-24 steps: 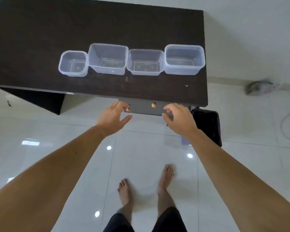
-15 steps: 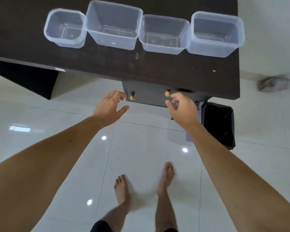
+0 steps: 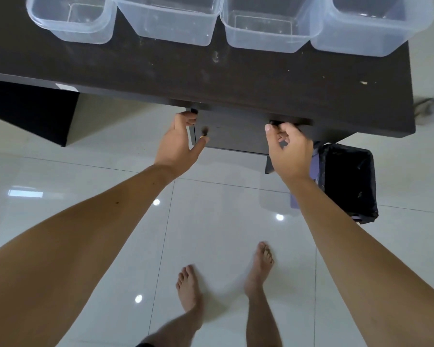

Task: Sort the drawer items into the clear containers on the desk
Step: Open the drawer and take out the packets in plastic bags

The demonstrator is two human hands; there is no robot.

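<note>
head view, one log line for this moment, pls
stage: opening drawer | left hand: at drawer's left edge | right hand: fingers curled at drawer top | clear containers: empty

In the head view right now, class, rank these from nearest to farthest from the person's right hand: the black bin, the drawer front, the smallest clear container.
From the right hand:
1. drawer front, just left of it, under the desk edge.
2. black bin, on the floor to its right.
3. smallest clear container, far left on the desk.
</note>
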